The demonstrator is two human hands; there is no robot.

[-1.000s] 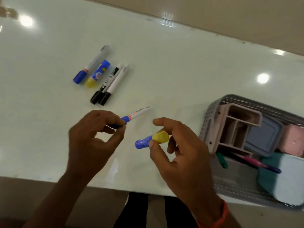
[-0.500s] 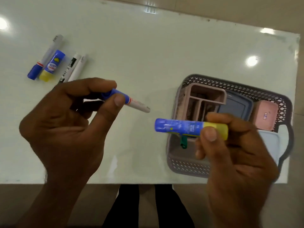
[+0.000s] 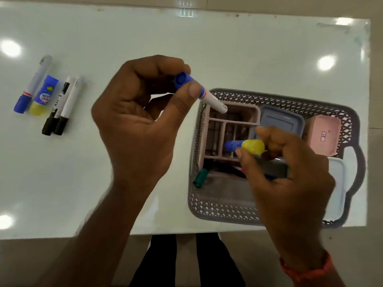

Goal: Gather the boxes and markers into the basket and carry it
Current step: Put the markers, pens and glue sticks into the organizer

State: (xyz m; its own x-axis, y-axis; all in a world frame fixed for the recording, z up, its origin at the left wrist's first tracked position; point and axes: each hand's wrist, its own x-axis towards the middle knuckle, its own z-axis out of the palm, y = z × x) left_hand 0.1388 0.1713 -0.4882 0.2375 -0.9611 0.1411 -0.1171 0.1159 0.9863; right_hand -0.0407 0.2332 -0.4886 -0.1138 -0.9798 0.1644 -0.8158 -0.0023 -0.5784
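My left hand (image 3: 136, 129) pinches a blue-capped white marker (image 3: 204, 95), tip pointing down over the grey mesh basket's (image 3: 248, 214) left rim. My right hand (image 3: 286, 177) grips a blue glue stick with a yellow cap (image 3: 246, 146), held above the pink divided organiser (image 3: 213, 158) inside the basket. The basket also holds a blue-grey box (image 3: 279, 121), a pink box (image 3: 323, 135), a pale blue box (image 3: 335, 183) and a green-capped marker (image 3: 200, 179). On the table at the left lie a blue-capped marker (image 3: 33, 85), another glue stick (image 3: 43, 96) and two black-capped markers (image 3: 62, 106).
The white glossy table (image 3: 207, 48) ends close to me, with its front edge just below the basket. The basket's handle (image 3: 356, 170) reaches the table's right edge. My legs show under the table edge.
Both hands moved right toward the basket. The marker tip now hangs over the basket rim, and the glue stick has come down over the pink organiser.
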